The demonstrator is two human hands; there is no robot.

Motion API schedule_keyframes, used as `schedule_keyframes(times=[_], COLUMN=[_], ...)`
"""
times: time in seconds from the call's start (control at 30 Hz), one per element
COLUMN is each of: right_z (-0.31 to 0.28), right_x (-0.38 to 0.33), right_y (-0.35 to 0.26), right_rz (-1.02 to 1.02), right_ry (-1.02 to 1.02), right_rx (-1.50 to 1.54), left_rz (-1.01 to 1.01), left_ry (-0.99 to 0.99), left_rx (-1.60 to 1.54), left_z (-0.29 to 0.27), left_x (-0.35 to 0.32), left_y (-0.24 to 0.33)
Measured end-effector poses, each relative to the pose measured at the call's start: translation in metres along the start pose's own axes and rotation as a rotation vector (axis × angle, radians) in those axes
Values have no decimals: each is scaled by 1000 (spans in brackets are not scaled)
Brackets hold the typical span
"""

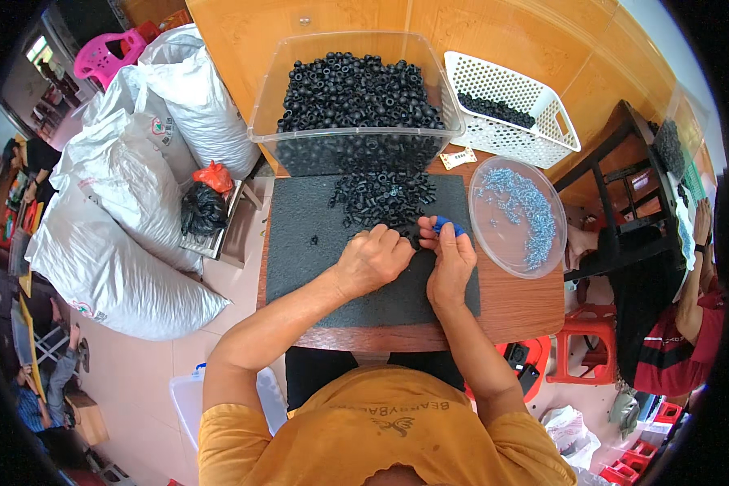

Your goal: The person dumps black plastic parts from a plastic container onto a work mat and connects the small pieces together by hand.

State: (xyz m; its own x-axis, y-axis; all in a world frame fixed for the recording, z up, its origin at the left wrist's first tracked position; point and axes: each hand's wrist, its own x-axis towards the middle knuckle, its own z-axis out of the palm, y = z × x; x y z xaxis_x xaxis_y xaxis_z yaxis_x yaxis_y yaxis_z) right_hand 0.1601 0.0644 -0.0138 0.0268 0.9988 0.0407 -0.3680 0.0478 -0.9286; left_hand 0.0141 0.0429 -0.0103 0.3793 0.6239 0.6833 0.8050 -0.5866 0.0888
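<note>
My left hand (374,259) is closed above the dark grey mat (300,279), its fingers curled round a small black plastic part (411,236) at their tips. Close beside it, my right hand (450,267) is pinched towards the same spot; anything between its fingertips is too small to make out. A blue wrap (447,226) covers one of the right hand's fingers. Just beyond both hands lies a loose pile of small black plastic parts (385,197). A round clear tray (494,235) of small bluish metal pieces (535,219) stands to the right.
Behind the pile, a clear plastic bin (356,146) holds many round black parts. A white basket (555,134) with more black parts is at the back right. Full white sacks (130,267) crowd the left floor. A red stool (583,344) and another person's arm (690,308) are at right.
</note>
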Motion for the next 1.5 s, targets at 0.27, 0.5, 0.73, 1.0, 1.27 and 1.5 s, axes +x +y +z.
schedule_keyframes(times=[0.27,0.5,0.73,1.0,1.27,1.5], right_z=[-5,1,1,14,37,19], right_x=[0,3,2,-13,-22,-6], right_y=[4,0,2,5,13,-16], right_rz=[19,-1,-14,-83,-19,-2], right_ry=[13,-30,20,-7,-104,46], right_rx=[-41,-33,-20,-171,13,40], left_rz=[-5,-442,-51,-245,-392,-342], left_ry=[186,-286,240,-162,-530,-463], left_rx=[89,550,275,-32,-240,-346], left_z=[-35,-69,-83,-94,-69,-46], left_x=[62,124,86,-44,-47,-22], left_y=[-37,-164,-134,-56,-11,0])
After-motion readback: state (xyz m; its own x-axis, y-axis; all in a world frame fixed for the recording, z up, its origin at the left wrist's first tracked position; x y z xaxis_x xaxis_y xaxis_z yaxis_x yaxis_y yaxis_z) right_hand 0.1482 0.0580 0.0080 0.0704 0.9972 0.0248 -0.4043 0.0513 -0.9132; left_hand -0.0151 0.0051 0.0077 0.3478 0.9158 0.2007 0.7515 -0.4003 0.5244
